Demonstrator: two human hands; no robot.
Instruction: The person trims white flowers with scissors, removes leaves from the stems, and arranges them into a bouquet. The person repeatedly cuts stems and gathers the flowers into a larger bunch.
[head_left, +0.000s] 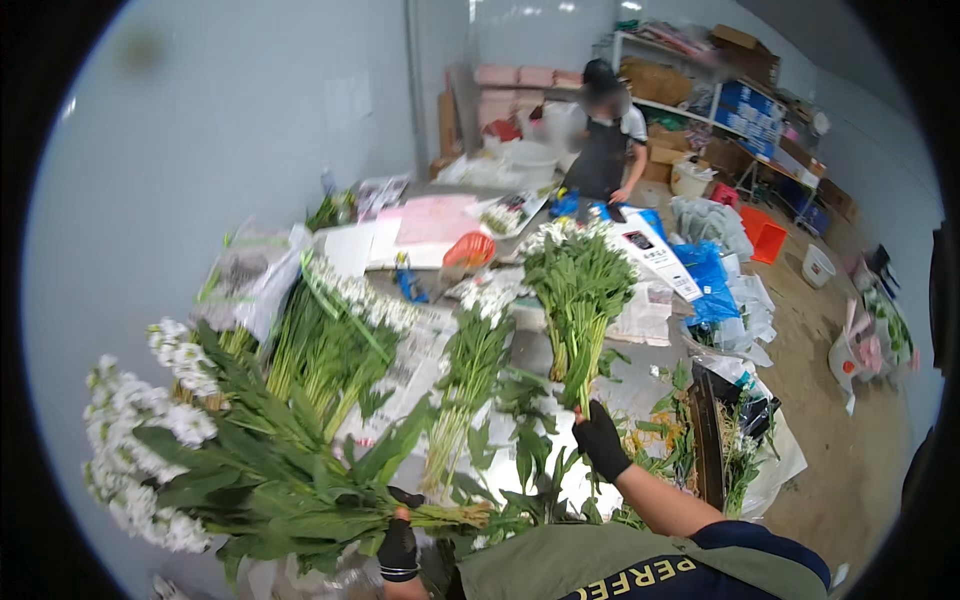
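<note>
My left hand (400, 541), in a black fingerless glove, grips the stems of a large bunch of white stock flowers (277, 480). The blooms point to the left and the cut stem ends stick out to the right of the hand. Farther forward, my right hand (601, 444), gloved the same way, is closed around the lower end of a green flower stem (583, 394). That stem lies against an upright-lying bunch of white flowers (581, 292). Between my hands lies a thinner bunch (472, 360), blooms away from me.
Another bunch (330, 345) lies at the left beside plastic-wrapped flowers (247, 277). Newspaper (409, 367) and loose leaves (529, 450) cover parts of the table. An orange basket (470, 249) sits farther back. A co-worker (604, 142) stands across the table. A dark trough edge (705, 435) is at right.
</note>
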